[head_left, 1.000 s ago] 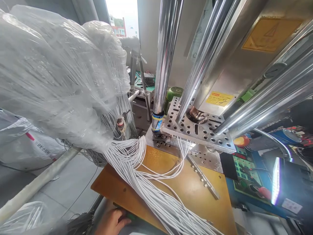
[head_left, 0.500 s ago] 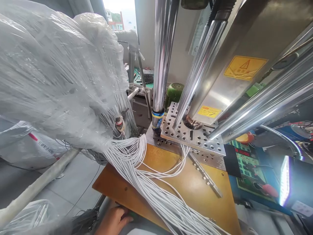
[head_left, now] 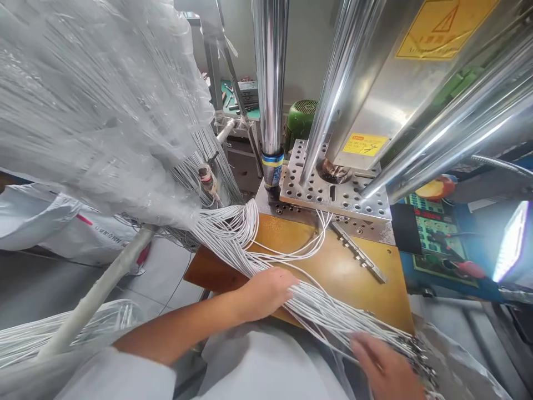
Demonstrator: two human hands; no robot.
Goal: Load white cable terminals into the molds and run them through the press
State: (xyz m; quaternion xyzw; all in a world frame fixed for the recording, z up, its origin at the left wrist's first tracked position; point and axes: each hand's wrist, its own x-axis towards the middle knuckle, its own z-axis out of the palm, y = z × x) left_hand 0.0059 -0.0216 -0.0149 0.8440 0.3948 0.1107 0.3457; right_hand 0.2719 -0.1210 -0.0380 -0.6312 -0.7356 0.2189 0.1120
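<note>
A thick bundle of thin white wires point(head_left: 316, 308) runs from a plastic-wrapped mass at the left, across a brown work board point(head_left: 353, 278), toward the lower right. My left hand point(head_left: 266, 291) lies on top of the bundle near the board's front edge, with its fingers curled over the wires. Lower right, my right hand point(head_left: 385, 369) sits under the wire ends, which carry small metal terminals point(head_left: 418, 353); motion blurs its fingers. A few wires loop up into the press under the perforated steel plate point(head_left: 333, 194).
Shiny steel columns point(head_left: 270, 78) and the press body with yellow warning labels point(head_left: 445, 28) rise behind the board. A big plastic-wrapped wire mass point(head_left: 91, 105) hangs at the left over a white pole point(head_left: 100, 289). A control panel point(head_left: 433, 239) and a bright lamp point(head_left: 510, 241) stand at the right.
My left hand came up from below the board's front edge onto the wire bundle. My right hand entered at the lower right. The view tilted downward.
</note>
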